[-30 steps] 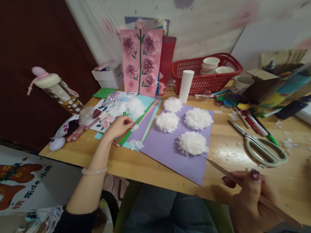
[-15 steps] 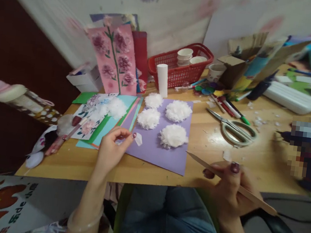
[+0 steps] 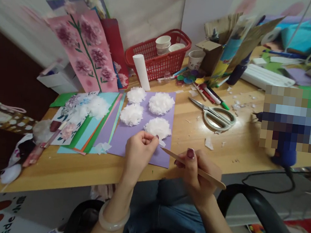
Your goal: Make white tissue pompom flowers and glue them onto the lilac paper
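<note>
A small piece of white tissue paper (image 3: pixel 161 143) is pinched between the thumb and finger of my left hand (image 3: pixel 140 153), over the purple sheet (image 3: pixel 129 143). My right hand (image 3: pixel 198 171) grips a thin wooden stick (image 3: pixel 207 176), its pointed tip close beside the tissue piece; whether they touch I cannot tell. Several fluffy white paper flowers lie on the purple sheet, the nearest flower (image 3: pixel 158 128) just beyond my left fingers. Left of them, more white tissue (image 3: pixel 97 106) rests on a stack of coloured papers (image 3: pixel 84 138).
Scissors (image 3: pixel 215 115) lie to the right of the flowers. Farther right is a blue glue gun (image 3: pixel 285 147), partly blurred. A red basket (image 3: pixel 161 66) with paper cups, a white tube (image 3: pixel 141 72) and a pink flower picture (image 3: pixel 88 53) stand at the back. Markers (image 3: pixel 213 95) lie near the basket.
My left hand has moved right with the tissue piece, and my right hand has brought the stick's tip close to it. The whole view has shifted to the right.
</note>
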